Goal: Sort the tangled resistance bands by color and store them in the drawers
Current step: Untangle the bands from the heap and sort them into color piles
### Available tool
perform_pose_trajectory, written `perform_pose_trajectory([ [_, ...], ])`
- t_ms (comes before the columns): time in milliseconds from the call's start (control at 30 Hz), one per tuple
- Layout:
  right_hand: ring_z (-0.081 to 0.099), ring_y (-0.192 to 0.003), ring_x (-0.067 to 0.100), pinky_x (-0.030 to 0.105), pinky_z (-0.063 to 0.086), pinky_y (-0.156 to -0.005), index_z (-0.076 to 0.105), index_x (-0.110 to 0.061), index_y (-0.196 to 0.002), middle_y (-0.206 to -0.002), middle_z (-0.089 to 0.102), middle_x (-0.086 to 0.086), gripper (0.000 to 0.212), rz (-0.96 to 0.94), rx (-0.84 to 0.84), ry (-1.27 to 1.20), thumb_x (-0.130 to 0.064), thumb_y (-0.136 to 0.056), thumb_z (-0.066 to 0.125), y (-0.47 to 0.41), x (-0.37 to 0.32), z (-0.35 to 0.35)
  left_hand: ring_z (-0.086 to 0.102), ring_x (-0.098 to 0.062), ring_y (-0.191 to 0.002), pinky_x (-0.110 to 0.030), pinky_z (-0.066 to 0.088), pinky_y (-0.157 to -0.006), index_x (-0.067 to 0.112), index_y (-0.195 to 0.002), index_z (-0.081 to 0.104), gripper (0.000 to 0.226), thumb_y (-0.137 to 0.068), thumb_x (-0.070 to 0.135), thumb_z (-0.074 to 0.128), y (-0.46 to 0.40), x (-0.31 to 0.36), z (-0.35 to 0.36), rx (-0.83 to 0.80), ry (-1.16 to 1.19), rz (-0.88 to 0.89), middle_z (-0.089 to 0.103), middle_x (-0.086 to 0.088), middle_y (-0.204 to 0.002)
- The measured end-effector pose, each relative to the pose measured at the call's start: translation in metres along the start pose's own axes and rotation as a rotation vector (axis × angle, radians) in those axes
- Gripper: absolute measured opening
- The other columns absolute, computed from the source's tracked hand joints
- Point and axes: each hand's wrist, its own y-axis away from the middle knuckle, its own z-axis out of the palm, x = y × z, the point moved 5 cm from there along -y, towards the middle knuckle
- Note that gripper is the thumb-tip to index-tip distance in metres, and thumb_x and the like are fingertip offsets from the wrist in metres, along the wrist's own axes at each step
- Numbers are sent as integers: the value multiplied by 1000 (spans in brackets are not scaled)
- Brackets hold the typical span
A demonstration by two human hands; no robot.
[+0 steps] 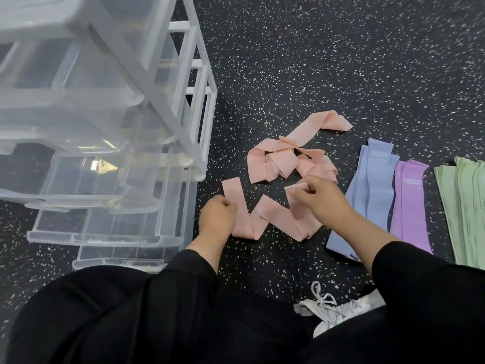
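- Pink bands point(283, 164) lie tangled on the speckled floor point(315, 61) at centre.
- Left hand point(216, 215) grips one pink strip; right hand point(319, 197) pinches another end.
- Blue bands point(367, 190), purple bands point(410, 203), green bands point(464, 206) lie at three o'clock.
- Clear drawers point(86, 164) stand pulled open at nine o'clock.

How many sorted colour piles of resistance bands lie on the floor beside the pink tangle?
3, all right of the tangled pink bands: flat blue bands nearest, purple bands next, green bands at the frame edge, partly cut off.
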Motion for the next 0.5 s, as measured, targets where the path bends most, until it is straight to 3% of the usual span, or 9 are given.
perform_pose_trajectory([
  [100, 65, -89, 22, 33, 48, -74, 70, -23, -97, -94, 72, 3, 9, -5, 19, -21, -23, -96, 61, -1, -3, -2, 57, -22, -86, -32, 45, -71, 21, -97, 64, 11, -97, 29, 57, 11, 13, 10, -54, -170, 126, 63, 1, -98],
  [200, 65, -92, 22, 34, 49, -76, 70, -23, -96, -95, 72, 2, 11, -12, 7, -32, -21, -96, 60, 0, -4, -1, 57, -26, -107, -41, 51, -88, 19, -123, 64, 28, -98, 29, 57, 16, 17, 18, -34, -297, 254, 58, -4, -126],
  [267, 65, -90, 19, 31, 47, -73, 69, -27, -93, -93, 72, -2, 11, -10, -24, -21, -22, -96, 60, 2, -2, 3, 52, -26, -122, -45, 45, -100, 22, -134, 60, 36, -99, 29, 55, 18, 26, 21, 24, -412, 397, 53, -1, -139],
  [367, 60, -81, 6, 25, 41, -66, 65, -33, -87, -85, 68, -13, 14, -26, -63, 15, -24, -97, 60, 5, -3, 7, 52, -24, -125, -42, 39, -98, 24, -135, 60, 34, -103, 25, 50, 20, 44, 29, 42, -464, 616, 56, 4, -139],
  [500, 55, -77, 1, 25, 37, -62, 67, -28, -93, -84, 63, -14, 7, -46, -94, 107, -28, -96, 61, 4, -2, 12, 56, -27, -121, -45, 45, -96, 23, -135, 59, 38, -101, 11, 49, 5, 53, 40, -38, -504, 695, 57, 2, -137],
])
